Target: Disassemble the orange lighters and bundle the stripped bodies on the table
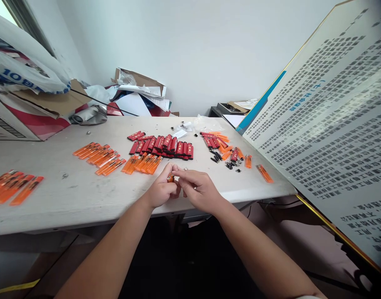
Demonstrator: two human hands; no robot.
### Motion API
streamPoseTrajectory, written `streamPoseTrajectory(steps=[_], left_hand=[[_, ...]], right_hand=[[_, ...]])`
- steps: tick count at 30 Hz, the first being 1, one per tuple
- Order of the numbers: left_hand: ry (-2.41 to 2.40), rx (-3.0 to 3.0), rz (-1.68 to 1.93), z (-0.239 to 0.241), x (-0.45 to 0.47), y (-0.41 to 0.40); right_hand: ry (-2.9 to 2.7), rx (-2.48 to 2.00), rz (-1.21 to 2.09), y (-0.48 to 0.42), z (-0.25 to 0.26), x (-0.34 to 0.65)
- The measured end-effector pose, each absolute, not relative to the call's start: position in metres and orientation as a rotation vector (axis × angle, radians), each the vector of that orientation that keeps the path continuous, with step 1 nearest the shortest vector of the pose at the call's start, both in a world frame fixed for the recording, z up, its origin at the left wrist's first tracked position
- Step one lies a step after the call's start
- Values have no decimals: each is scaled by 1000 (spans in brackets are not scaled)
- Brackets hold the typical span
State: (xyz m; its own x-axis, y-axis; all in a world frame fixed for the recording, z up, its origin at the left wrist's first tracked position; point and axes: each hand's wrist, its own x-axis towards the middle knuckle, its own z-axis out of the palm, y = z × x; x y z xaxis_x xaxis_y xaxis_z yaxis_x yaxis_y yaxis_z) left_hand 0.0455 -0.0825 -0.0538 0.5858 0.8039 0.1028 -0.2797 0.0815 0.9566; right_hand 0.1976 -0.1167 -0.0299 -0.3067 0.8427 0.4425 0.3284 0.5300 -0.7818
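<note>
My left hand (162,189) is closed round an orange lighter (170,178), whose top end shows between the fingers; the rest of it is hidden. The fingers of my right hand (200,189) are pinched together against that end, and what they hold, if anything, is too small to make out. Just beyond my hands, orange lighters (142,163) lie in a row. Behind them is a pile of red lighter cases (162,145) with gold lettering. Loose black parts (215,157) and small metal pieces (230,165) lie to the right.
More orange lighters (98,157) lie in groups on the white table (84,195), some at far left (15,187). A printed board (327,124) leans at right. A cardboard box (18,116), a plastic bag (28,62) and papers (134,104) stand behind.
</note>
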Motion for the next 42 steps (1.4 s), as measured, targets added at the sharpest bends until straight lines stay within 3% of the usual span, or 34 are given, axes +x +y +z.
streamPoseTrajectory(steps=[5, 9, 22, 32, 42], left_hand=[[557, 1195, 850, -50, 45, -83], [558, 1162, 884, -46, 45, -85], [572, 1192, 865, -49, 44, -82], [740, 1503, 933, -56, 48, -81], [804, 1441, 1088, -53, 50, -79]], right_hand=[[-1744, -1090, 743, -110, -33, 211], [-1618, -1286, 521, -89, -43, 237], [-2035, -1730, 215, -65, -56, 221], [-1850, -1554, 264, -63, -63, 227], [-1686, -1484, 393, -58, -69, 233]])
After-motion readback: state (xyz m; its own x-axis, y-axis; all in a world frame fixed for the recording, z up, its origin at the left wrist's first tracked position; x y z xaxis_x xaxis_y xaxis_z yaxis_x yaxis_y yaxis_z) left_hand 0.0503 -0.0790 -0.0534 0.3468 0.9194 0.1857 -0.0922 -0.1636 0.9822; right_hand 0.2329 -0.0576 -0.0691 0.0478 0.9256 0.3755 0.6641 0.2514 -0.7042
